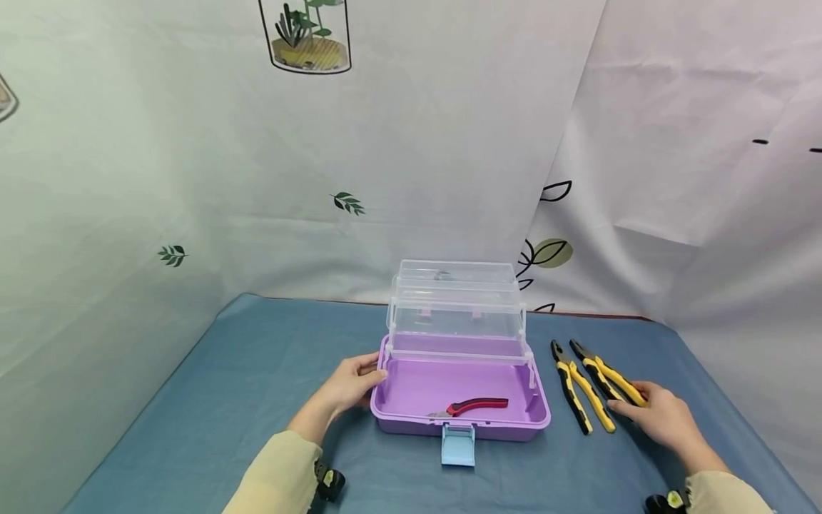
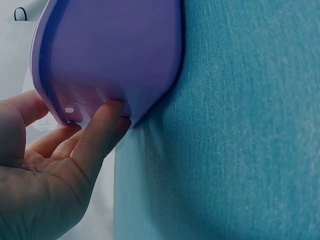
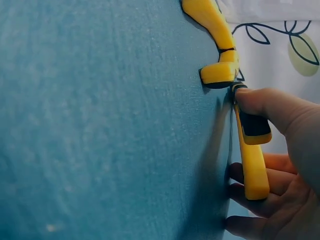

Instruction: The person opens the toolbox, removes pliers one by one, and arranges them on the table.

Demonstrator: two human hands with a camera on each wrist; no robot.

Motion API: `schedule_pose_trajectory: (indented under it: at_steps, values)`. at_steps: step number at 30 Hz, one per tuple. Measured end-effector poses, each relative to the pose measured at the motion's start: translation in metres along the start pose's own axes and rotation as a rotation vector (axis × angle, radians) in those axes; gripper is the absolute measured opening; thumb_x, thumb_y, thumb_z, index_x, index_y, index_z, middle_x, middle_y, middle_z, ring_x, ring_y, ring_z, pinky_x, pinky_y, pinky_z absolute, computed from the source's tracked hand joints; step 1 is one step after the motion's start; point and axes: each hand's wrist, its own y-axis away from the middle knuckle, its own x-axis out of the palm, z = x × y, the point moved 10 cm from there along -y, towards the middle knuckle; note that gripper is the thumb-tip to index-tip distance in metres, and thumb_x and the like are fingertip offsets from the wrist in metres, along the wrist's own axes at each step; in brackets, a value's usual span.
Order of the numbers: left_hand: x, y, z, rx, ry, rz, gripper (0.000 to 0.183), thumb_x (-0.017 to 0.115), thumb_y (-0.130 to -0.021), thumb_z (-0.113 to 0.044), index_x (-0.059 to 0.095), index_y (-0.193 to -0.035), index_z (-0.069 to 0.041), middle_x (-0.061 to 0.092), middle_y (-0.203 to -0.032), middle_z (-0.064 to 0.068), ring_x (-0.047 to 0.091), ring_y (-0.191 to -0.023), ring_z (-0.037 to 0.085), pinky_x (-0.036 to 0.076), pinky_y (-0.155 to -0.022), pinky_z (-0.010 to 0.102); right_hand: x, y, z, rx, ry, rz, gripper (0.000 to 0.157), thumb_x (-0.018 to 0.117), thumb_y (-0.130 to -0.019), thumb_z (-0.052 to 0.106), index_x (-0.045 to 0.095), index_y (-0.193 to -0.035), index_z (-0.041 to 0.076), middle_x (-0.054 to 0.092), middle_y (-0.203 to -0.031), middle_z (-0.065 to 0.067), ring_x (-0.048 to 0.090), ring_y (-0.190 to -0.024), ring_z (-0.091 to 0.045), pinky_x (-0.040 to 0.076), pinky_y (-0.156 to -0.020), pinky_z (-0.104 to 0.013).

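A purple toolbox [image 1: 459,432] stands on the table, its clear lid [image 1: 459,307] raised at the back. Inside lies a small pair of red and black handled pliers [image 1: 478,405]. My left hand [image 1: 349,385] grips the box's left side, thumb at the rim and fingers against the outer wall [image 2: 110,45]. Off to the right, my right hand [image 1: 664,417] holds yellow and black pliers [image 1: 604,368] by the handles. In the right wrist view the thumb lies on the black handle part [image 3: 254,125], the fingers at the yellow handle [image 3: 255,175]. A second yellow and black pair of pliers [image 1: 581,392] lies between box and right hand.
A blue latch [image 1: 458,446] hangs down at the box's front. Blue cloth [image 1: 257,378] covers the table. Behind and at the sides hang pale printed curtains [image 1: 417,143], close to the table's back edge.
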Motion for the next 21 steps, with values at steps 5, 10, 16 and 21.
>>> schedule_pose_trajectory:
  at_steps: [5, 10, 16, 21]
  values:
    - [0.0001, 0.0002, -0.0007, -0.008, -0.002, 0.001, 0.055, 0.055, -0.094, -0.012, 0.035, -0.143, 0.005, 0.051, -0.133, 0.029, 0.063, -0.105, 0.037, 0.058, -0.07, 0.044, 0.0048, 0.0011, 0.0002, 0.002, 0.022, 0.001, 0.101, 0.062, -0.077, 0.066, 0.042, -0.129, -0.018, 0.047, -0.123, -0.041, 0.051, -0.102, -0.052, 0.048, -0.073, -0.052]
    - [-0.0002, 0.0002, -0.0013, -0.008, -0.015, 0.003, 0.055, 0.054, -0.094, -0.012, 0.035, -0.143, 0.005, 0.051, -0.133, 0.028, 0.063, -0.105, 0.036, 0.058, -0.07, 0.044, 0.0071, 0.0016, 0.0018, -0.001, 0.031, 0.001, 0.102, 0.061, -0.077, 0.067, 0.042, -0.129, -0.018, 0.046, -0.124, -0.041, 0.049, -0.104, -0.053, 0.048, -0.076, -0.054]
    - [0.0, 0.0007, -0.0021, -0.006, -0.017, 0.007, 0.054, 0.053, -0.095, -0.012, 0.035, -0.143, 0.005, 0.051, -0.132, 0.029, 0.063, -0.105, 0.037, 0.058, -0.07, 0.044, 0.0092, 0.0017, 0.0018, -0.006, 0.034, 0.012, 0.099, 0.055, -0.081, 0.068, 0.043, -0.128, -0.018, 0.048, -0.123, -0.041, 0.05, -0.105, -0.053, 0.048, -0.075, -0.053]
    - [0.0, 0.0012, -0.0025, -0.007, -0.02, 0.006, 0.055, 0.053, -0.095, -0.012, 0.035, -0.143, 0.004, 0.051, -0.133, 0.029, 0.063, -0.105, 0.037, 0.058, -0.069, 0.044, 0.0083, 0.0025, 0.0022, -0.008, 0.023, 0.017, 0.093, 0.047, -0.087, 0.067, 0.045, -0.127, -0.017, 0.051, -0.12, -0.04, 0.053, -0.103, -0.051, 0.049, -0.073, -0.051]
